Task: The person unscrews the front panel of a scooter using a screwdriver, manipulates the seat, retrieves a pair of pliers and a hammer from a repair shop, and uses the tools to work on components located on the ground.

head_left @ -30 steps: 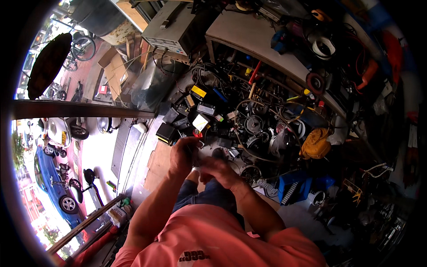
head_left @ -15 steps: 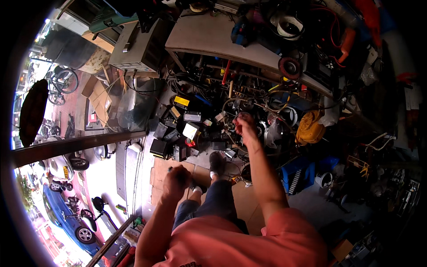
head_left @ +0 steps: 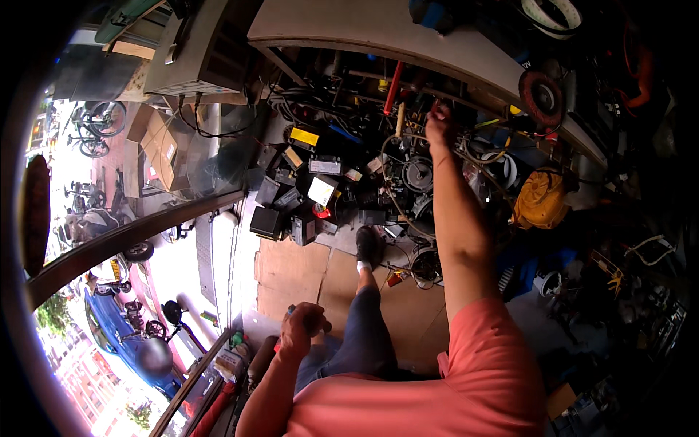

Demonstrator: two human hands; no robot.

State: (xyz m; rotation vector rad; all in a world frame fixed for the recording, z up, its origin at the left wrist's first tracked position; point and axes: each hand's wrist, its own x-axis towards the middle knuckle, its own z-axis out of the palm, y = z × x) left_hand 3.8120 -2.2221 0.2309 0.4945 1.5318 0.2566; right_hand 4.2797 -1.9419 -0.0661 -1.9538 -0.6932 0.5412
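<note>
My left hand (head_left: 306, 324) hangs low in front of my body, its fingers curled round something dark that I cannot make out. A small bluish bit shows at its edge. My right arm is stretched far forward. At its end, my right hand (head_left: 440, 130) is among the tools under the workbench (head_left: 378, 33), and its fingers are too dim to read. Left of that hand stands a wooden handle (head_left: 400, 119), with a red bar (head_left: 394, 87) behind it. Nearer than the hand lies a round metal wheel part (head_left: 417, 175) among cables.
Several box-shaped batteries (head_left: 325, 165) crowd the floor ahead. Cardboard (head_left: 291, 273) lies under my feet. At the right are a yellow machine part (head_left: 541, 198) and a blue crate (head_left: 518, 273). A metal cabinet (head_left: 196, 54) stands at the far left, near the bright doorway.
My right hand has reached farther forward, in under the workbench. My left hand has dropped toward my body. The view has shifted closer to the bench, and I have stepped.
</note>
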